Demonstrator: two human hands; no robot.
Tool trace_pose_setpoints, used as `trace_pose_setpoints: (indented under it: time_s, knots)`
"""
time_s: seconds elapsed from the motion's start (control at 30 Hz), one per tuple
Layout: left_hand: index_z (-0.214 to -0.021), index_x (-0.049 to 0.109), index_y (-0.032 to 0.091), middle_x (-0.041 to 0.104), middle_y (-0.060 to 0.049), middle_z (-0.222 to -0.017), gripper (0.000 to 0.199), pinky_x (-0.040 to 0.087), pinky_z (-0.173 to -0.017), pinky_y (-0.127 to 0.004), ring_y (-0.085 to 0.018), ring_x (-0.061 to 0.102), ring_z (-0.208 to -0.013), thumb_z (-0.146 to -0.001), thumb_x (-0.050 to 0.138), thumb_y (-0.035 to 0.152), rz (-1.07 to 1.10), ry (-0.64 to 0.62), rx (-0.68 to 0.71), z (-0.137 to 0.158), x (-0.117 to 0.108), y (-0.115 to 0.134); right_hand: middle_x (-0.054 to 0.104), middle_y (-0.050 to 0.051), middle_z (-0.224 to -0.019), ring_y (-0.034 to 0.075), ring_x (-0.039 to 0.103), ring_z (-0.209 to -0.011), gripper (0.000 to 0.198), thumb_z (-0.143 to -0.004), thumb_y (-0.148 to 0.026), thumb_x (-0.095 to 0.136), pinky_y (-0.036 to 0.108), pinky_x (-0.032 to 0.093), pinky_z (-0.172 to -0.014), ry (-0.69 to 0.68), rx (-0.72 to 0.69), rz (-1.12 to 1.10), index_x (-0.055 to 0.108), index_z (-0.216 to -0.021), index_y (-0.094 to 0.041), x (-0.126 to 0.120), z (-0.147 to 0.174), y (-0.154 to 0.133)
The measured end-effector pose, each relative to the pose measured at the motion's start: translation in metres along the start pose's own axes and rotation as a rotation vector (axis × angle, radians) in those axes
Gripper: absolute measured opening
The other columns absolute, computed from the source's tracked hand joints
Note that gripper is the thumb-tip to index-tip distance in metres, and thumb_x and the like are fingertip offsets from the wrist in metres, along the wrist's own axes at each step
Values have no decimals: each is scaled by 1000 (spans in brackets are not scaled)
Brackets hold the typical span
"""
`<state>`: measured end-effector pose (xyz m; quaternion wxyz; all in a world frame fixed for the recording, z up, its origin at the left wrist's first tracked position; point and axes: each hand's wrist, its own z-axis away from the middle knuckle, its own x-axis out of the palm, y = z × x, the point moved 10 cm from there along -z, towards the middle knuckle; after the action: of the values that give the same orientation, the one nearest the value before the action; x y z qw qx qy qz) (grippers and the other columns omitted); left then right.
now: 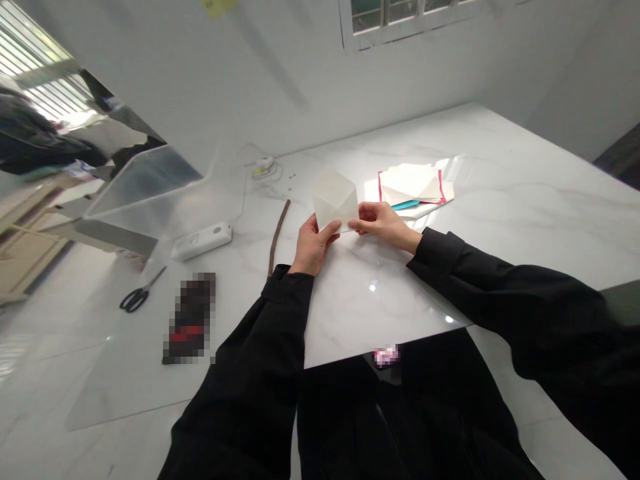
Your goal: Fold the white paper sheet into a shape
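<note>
A small cream paper envelope (333, 193), its pointed flap raised, is held just above the white marble-patterned table. My left hand (313, 247) grips its lower left part, thumb on the near face. At the lower right corner my right hand (383, 223) pinches the paper between thumb and fingers. Behind my right hand lies a pile of folded cream papers (413, 183), with red-edged and blue pieces among them. To the left of my left hand a thin brown stick (279, 233) rests on the table.
Black-handled scissors (135, 299), a blurred-out dark object (191, 319) and a white power strip (203, 241) lie at the left. Beyond them stands a translucent plastic bin (145, 180). A small white item with a cable (265, 163) sits near the wall.
</note>
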<state>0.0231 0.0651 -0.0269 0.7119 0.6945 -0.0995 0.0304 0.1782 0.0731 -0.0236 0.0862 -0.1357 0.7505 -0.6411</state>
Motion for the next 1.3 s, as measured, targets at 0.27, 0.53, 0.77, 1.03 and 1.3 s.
trace_pose_setpoints:
  time_s: [0.27,0.53,0.77,1.03,1.3]
  knots:
    - [-96,66,20,71,0,-85,50,51,-67,-23,-10,63,-69,-65,94,49,-60,16,30,-3,-5,6,66,0,-72,13,63,-66,51,-66,-55,93,28,57,-63,111,-12,-28,64,-85,-19,-18,-3,-7]
    - [-86,68,18,71,-2,-79,49,56,-74,-25,-12,67,-73,-63,95,51,-31,67,3,-5,-13,1,71,2,-80,14,64,-70,45,-70,-48,92,31,59,-68,127,-10,9,68,-94,-17,-24,-3,-7]
    - [-82,69,17,71,-3,-78,48,56,-75,-29,-13,67,-72,-63,95,52,-44,97,14,-6,-18,0,76,7,-97,18,68,-77,41,-72,-38,89,33,60,-70,63,-10,81,74,-105,-17,-19,-3,-10]
    - [-80,67,18,71,-3,-78,50,57,-75,-28,-13,66,-73,-60,96,54,-37,120,13,-6,-20,1,73,4,-83,14,64,-67,27,-76,-31,85,30,56,-65,64,64,112,73,-96,-17,-22,-5,4]
    - [-80,66,18,69,-2,-78,48,56,-76,-28,-13,65,-73,-61,96,50,-17,112,11,-6,-20,1,72,3,-82,13,61,-68,24,-76,-30,84,27,52,-62,76,62,54,71,-92,-18,-22,-4,5]
